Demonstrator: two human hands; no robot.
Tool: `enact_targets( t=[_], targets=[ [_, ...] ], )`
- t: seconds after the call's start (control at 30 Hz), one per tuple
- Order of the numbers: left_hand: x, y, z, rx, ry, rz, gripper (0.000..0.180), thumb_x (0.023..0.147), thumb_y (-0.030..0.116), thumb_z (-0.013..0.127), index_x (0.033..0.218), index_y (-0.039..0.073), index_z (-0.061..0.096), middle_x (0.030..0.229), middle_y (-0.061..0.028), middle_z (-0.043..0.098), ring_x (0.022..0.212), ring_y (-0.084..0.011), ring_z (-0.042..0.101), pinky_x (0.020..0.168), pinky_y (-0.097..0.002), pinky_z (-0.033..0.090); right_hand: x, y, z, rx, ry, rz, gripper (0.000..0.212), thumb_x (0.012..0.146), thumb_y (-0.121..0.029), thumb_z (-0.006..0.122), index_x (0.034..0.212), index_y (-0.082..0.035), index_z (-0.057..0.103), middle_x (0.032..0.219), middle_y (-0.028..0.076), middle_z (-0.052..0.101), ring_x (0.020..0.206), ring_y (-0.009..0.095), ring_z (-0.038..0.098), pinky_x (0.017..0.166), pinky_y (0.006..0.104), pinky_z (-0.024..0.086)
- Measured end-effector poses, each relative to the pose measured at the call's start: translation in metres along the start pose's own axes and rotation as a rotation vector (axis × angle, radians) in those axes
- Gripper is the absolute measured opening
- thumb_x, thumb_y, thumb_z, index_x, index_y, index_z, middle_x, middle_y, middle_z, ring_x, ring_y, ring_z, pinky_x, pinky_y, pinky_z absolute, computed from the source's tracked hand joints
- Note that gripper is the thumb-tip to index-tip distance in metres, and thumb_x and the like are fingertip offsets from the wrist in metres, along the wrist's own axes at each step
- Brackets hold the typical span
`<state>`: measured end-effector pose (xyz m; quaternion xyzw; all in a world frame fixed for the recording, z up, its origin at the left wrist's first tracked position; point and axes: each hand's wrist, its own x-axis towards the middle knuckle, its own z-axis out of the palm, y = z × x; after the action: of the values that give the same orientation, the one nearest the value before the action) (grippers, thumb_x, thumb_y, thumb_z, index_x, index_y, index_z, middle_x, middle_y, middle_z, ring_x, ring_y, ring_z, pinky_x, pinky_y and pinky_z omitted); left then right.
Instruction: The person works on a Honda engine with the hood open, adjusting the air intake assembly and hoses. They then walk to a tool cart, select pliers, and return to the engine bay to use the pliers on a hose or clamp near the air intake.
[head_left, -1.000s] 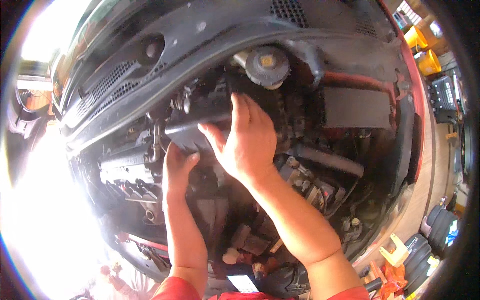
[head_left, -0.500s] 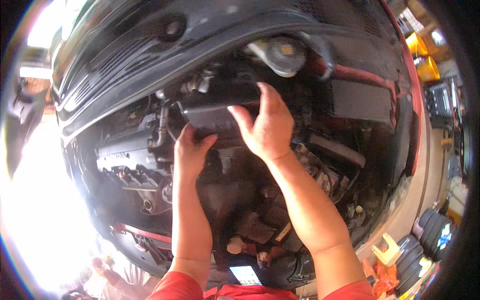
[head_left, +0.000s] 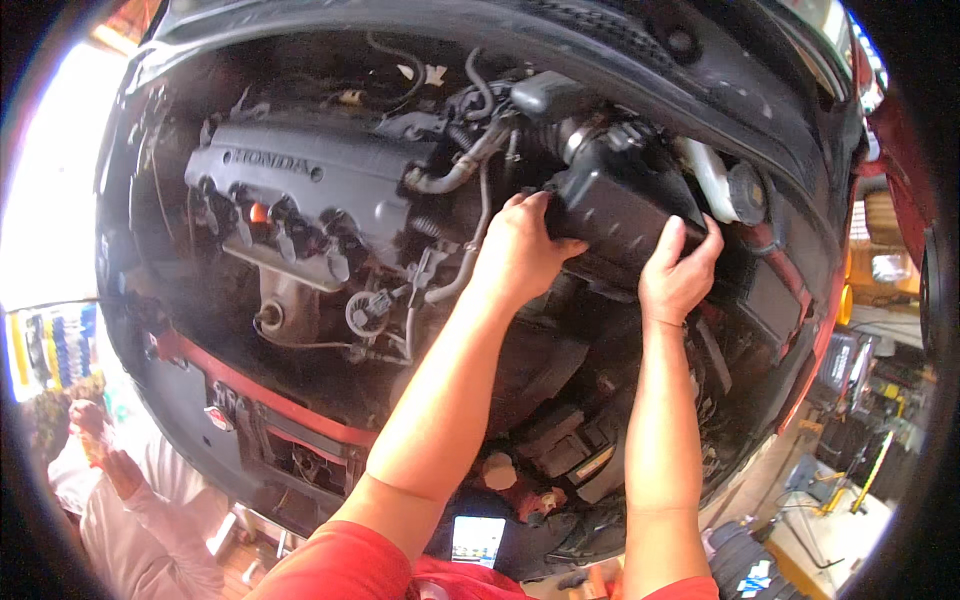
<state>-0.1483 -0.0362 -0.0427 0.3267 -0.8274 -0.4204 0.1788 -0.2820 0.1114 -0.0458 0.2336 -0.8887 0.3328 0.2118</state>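
A black plastic air filter housing (head_left: 620,215) sits in the engine bay, right of the engine, with an air intake duct (head_left: 590,135) at its far end. My left hand (head_left: 522,252) grips the housing's left edge, thumb stretched along the near side. My right hand (head_left: 680,270) clasps the opposite near corner, thumb and fingers pressed round it. Both hands hold the box between them. Its underside is hidden, so I cannot tell whether it is seated or lifted.
The grey engine cover (head_left: 300,170) lies to the left. A capped white reservoir (head_left: 725,185) stands right of the housing. A lit phone (head_left: 478,540) rests near my body. Another person (head_left: 140,500) in light clothing is at lower left. Shelves and tools line the right side.
The view has swung, bringing the whole engine cover into sight. Both hands remain on the housing, which now appears further right in the picture and turned at a different angle.
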Motion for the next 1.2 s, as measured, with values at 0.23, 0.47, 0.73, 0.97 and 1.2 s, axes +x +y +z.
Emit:
enact_targets(
  t=[0.23,0.47,0.73,0.97,1.2],
  targets=[
    [0.0,-0.006,0.004,-0.103,-0.145,-0.194,0.05,0.068,0.031,0.086,0.09,-0.008,0.062,0.092,-0.0273,0.067,0.091,-0.0407,0.066,0.08,-0.0448,0.054,0.0,0.008,0.003,-0.074,0.022,-0.053,0.048,0.096,-0.035,0.056,0.124,0.003,0.048,0.111,0.03,0.061,0.099,0.047,0.06,0.084,0.0484,0.048],
    [0.001,-0.001,-0.002,-0.179,-0.227,-0.28,0.056,0.07,0.036,0.085,0.097,-0.008,0.061,0.098,-0.0259,0.066,0.095,-0.0399,0.066,0.082,-0.0436,0.054,0.003,0.012,0.003,-0.064,0.01,-0.071,0.043,0.099,-0.032,0.05,0.123,0.003,0.047,0.11,0.029,0.06,0.099,0.043,0.06,0.087,0.0462,0.047],
    [0.001,-0.003,-0.004,-0.218,-0.249,-0.289,0.049,0.07,0.025,0.086,0.097,-0.007,0.06,0.102,-0.0258,0.064,0.097,-0.0403,0.065,0.084,-0.0443,0.054,0.005,0.019,-0.001,0.01,-0.032,-0.026,0.044,0.1,-0.032,0.049,0.125,0.004,0.048,0.111,0.024,0.061,0.099,0.035,0.06,0.088,0.0419,0.047],
    [0.001,0.003,-0.004,-0.213,-0.256,-0.35,0.048,0.073,0.022,0.084,0.103,-0.005,0.058,0.108,-0.0257,0.062,0.1,-0.0398,0.065,0.086,-0.0438,0.054,0.005,0.02,-0.001,-0.013,-0.026,-0.017,0.044,0.101,-0.032,0.048,0.123,0.006,0.049,0.112,0.024,0.06,0.099,0.033,0.059,0.089,0.0407,0.046],
    [-0.002,0.005,-0.002,-0.129,-0.192,-0.318,0.028,0.08,0.01,0.069,0.101,-0.007,0.06,0.098,-0.0167,0.062,0.087,-0.0287,0.069,0.072,-0.0344,0.059,0.017,0.035,-0.009,0.056,-0.083,0.02,0.052,0.102,-0.036,0.043,0.125,0.009,0.052,0.122,0.024,0.058,0.109,0.032,0.056,0.097,0.0393,0.042]
  ],
)
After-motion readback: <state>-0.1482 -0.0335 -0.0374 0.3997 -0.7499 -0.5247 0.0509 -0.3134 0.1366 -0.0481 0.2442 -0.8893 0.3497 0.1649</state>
